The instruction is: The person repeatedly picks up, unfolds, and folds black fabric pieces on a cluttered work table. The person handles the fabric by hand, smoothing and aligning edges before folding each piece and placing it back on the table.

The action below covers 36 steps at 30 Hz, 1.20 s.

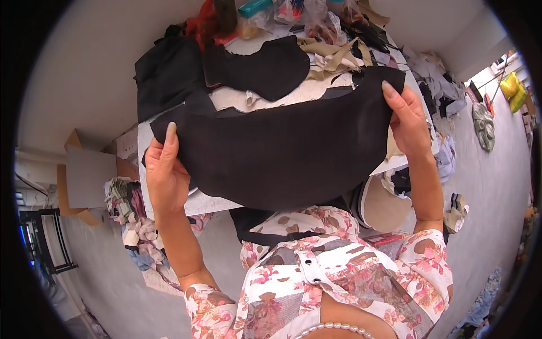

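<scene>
A wide, curved black fabric piece (282,152) is stretched between my two hands, above the near side of the white table. At its left end my left hand (167,172) pinches the corner, thumb on top and fingers beneath. My right hand (407,118) grips the upper right end the same way, raised a little higher. The piece hangs smooth, its lower edge bowed toward me. Just beyond it another curved black piece (268,68) lies on the table, beside a larger folded black cloth (168,76) at the left.
Clear plastic bags (322,25), a teal box (255,7) and beige fabric scraps (333,56) crowd the table's far side. Cloth heaps lie on the floor left (141,231) and right (435,79). An opened cardboard box (90,175) stands left; a beige round-edged piece (384,206) is near my right elbow.
</scene>
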Motion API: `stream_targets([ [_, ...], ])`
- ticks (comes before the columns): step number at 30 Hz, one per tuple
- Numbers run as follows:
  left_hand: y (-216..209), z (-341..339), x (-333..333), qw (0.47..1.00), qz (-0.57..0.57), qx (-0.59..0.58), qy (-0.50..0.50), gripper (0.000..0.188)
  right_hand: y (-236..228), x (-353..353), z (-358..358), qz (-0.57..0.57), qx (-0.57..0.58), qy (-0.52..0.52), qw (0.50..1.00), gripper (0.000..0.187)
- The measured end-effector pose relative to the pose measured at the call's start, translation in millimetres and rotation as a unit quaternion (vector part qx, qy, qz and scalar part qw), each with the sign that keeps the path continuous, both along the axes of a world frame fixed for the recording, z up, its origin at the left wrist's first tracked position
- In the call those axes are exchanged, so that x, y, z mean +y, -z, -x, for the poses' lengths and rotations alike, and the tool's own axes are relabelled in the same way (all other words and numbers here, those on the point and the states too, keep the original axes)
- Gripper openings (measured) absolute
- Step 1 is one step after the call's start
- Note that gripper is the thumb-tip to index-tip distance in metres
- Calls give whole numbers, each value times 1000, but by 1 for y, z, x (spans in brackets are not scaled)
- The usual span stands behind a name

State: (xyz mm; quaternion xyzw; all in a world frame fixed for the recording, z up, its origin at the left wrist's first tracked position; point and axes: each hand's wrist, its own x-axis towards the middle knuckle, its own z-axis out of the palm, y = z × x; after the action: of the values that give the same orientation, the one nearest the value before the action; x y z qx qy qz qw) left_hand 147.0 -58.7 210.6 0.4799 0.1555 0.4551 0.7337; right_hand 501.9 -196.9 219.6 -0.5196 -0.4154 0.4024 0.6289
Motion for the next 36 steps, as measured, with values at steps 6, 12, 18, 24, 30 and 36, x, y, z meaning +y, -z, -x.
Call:
stream_targets([
  [6,39,-21,9,983,111,108,-95,13,43,10,-8,69,-62,5,996,28],
  [12,63,-40,21,926,-24,342,-156,24,62,25,-6,107,-280,58,952,27],
  [18,66,-45,23,855,-117,446,-237,33,84,33,-7,61,-444,151,881,32],
  [24,72,-44,22,821,-140,489,-260,23,91,35,-2,55,-505,171,844,24],
  [30,51,-54,0,695,-457,476,-285,59,42,20,18,-37,-643,136,753,60],
  [36,67,-65,-18,646,-520,556,-60,69,69,22,39,42,-664,-69,743,71],
])
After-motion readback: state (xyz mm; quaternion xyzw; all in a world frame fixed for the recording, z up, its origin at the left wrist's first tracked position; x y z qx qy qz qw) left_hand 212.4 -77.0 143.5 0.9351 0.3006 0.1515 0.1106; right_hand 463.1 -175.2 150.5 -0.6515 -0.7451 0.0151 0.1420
